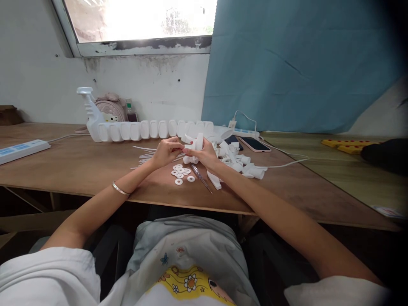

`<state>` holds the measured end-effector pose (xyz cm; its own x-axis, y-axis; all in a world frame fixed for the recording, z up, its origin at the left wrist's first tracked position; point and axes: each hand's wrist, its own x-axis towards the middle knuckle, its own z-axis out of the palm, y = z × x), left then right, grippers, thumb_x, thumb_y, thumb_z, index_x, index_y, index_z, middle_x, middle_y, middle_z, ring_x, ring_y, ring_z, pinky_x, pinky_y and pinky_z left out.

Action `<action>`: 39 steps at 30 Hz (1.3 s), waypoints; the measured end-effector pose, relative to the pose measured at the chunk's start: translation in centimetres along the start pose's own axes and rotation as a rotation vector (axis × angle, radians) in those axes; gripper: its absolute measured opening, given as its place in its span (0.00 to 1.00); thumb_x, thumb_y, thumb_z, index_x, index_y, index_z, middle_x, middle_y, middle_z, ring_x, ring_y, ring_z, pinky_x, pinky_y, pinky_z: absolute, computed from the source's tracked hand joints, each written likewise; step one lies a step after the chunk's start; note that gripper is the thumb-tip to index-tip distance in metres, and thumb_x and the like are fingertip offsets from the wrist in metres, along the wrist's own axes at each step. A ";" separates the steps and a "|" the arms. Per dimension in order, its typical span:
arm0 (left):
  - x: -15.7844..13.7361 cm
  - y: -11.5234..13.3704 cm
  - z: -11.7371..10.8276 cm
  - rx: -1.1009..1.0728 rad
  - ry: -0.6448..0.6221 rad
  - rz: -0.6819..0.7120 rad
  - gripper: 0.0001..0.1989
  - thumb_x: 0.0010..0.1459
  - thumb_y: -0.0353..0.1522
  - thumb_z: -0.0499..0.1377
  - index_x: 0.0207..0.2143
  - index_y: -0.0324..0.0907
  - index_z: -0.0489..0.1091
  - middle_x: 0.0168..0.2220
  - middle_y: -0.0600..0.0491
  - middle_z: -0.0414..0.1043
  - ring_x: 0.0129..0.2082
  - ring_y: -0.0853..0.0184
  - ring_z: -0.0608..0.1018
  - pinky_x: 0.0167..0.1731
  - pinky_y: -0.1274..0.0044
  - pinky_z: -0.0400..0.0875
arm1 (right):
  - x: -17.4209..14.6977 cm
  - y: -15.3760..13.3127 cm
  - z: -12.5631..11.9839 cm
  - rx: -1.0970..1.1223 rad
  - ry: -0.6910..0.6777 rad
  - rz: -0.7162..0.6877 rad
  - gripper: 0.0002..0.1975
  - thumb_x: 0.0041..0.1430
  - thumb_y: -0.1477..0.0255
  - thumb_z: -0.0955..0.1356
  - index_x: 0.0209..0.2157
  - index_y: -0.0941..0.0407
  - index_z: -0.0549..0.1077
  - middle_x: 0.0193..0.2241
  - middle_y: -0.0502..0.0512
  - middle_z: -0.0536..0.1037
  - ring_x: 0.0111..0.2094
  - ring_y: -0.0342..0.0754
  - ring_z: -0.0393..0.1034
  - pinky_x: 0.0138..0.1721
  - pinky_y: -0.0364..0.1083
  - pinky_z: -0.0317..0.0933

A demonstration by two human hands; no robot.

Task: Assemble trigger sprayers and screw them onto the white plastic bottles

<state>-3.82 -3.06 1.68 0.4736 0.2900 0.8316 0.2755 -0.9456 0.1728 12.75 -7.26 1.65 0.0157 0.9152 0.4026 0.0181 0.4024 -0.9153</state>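
While the right hand (208, 155) holds smooth plastic (199, 141), flat rings (179, 171) lie nearby.

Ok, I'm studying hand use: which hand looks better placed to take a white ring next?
Probably the left hand: the white rings lie close by on its side of the screwdriver, while the right hand grips the white part. The left is close against that part too.

Hard daylight, dim indoors.
The window (143, 21) ahead of us glares almost pure white, with deep shadow beneath the table (70, 170); 2 sleeves (47, 276) stretch wide at the bottom corners, the right edge goes black, and the white parts (231, 155) look slightly soft.
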 end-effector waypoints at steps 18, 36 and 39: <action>1.7 0.7 -0.5 -0.193 0.002 -0.147 0.07 0.51 0.31 0.59 0.28 0.39 0.77 0.19 0.57 0.53 0.21 0.74 0.59 0.21 0.79 0.55 | 0.6 -2.2 -0.1 0.017 0.076 -0.042 0.22 0.30 0.68 0.75 0.29 0.56 0.65 0.25 0.46 0.70 0.27 0.43 0.65 0.30 0.45 0.63; 5.2 2.1 -1.2 -0.463 -0.181 -0.412 0.10 0.46 0.34 0.63 0.29 0.35 0.77 0.24 0.54 0.65 0.23 0.76 0.62 0.22 0.81 0.57 | 1.6 -3.7 -1.8 0.024 0.096 -0.100 0.24 0.26 0.70 0.75 0.30 0.57 0.67 0.26 0.46 0.71 0.28 0.43 0.65 0.31 0.44 0.60; 5.1 1.7 -1.2 -0.467 -0.226 -0.405 0.10 0.46 0.33 0.62 0.31 0.36 0.77 0.23 0.54 0.63 0.22 0.76 0.61 0.22 0.81 0.57 | 1.8 -3.2 -2.0 0.050 0.087 -0.074 0.25 0.26 0.70 0.75 0.31 0.57 0.68 0.27 0.46 0.72 0.29 0.43 0.65 0.32 0.45 0.61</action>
<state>-1.98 -3.37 6.88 0.5869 0.6120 0.5301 0.1008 -0.7049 0.7021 14.74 -6.97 5.32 0.1028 0.8784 0.4667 -0.0274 0.4715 -0.8814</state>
